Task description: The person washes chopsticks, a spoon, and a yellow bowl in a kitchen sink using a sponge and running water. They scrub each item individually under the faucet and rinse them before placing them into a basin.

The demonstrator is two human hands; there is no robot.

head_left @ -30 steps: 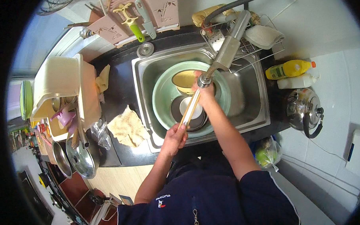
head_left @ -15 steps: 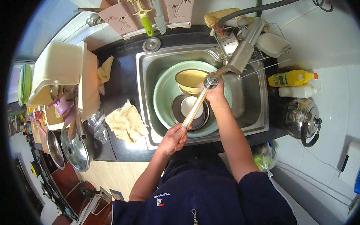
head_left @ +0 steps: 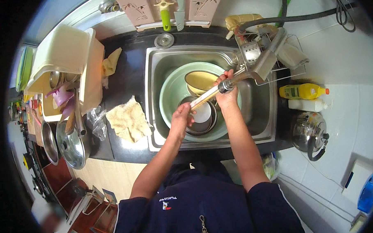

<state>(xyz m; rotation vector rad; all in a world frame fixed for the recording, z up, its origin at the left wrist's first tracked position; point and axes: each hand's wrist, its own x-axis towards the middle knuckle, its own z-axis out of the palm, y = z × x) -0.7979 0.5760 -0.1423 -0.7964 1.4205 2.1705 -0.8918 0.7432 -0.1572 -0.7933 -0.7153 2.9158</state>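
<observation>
A slim bundle of pale wooden chopsticks (head_left: 204, 99) slants over the basin, under the faucet spout (head_left: 225, 86). My left hand (head_left: 181, 119) is closed round their lower left end. Beside the spout, my right hand (head_left: 227, 98) grips the other end, its fingers partly hidden by the spout. Below them a pale green basin (head_left: 166, 96) sits in the steel sink (head_left: 261, 128). It holds a yellow bowl (head_left: 200, 80), a white bowl (head_left: 203, 114) and dark round dishes (head_left: 211, 123). The chopsticks and left hand cover part of these.
A beige cloth (head_left: 128, 119) lies on the dark counter left of the sink, near a cream storage bin (head_left: 90, 66) with utensils and a glass lid (head_left: 73, 145). A wire rack (head_left: 271, 68) hangs at the back right. Right stand a yellow bottle (head_left: 302, 91) and a steel kettle (head_left: 308, 130).
My left hand has moved up over the basin, tilting the chopsticks flatter. My right hand stays by the spout, with its fingers now showing behind it. The whole view has shifted slightly.
</observation>
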